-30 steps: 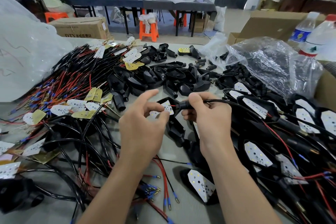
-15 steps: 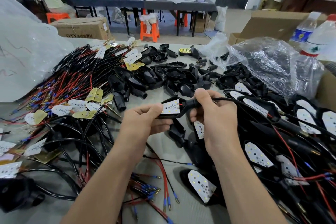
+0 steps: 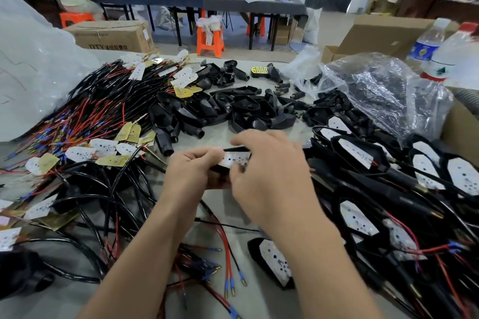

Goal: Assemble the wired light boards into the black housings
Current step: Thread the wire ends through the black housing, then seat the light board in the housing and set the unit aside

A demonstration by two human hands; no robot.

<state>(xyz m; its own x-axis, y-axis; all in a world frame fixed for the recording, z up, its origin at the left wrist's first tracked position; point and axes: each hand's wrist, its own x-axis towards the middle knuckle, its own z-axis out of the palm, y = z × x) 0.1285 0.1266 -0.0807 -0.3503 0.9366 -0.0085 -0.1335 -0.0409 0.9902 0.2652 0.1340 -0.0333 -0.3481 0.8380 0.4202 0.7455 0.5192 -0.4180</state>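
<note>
Dozens of units are done and many more wait as a person works at a crowded bench (image 3: pixel 217 138). The left hand (image 3: pixel 191 171) has its grip clamped round one black housing (image 3: pixel 234 149), held just above the bench at the centre. The right hand (image 3: pixel 269 171) closes over the far edge of the same piece, its thumb pinching the white board (image 3: pixel 234 159) down into the shell. Motion blur hides whether the board is fully seated.

To the right lies a heap of finished units (image 3: pixel 357 153), each housing showing a white board in its mouth with cable trailing. Another rests near the right forearm. Beyond the hands sits a pile of empty housings (image 3: pixel 246 109), and to the left a tangle of loose wired boards (image 3: pixel 85 153) with red and black leads. Judged by these heaps, the job looks perhaps midway, with a large share of boards and shells unmatched. A clear bag (image 3: pixel 375 93) behind the finished heap appears to hold more black parts.
</note>
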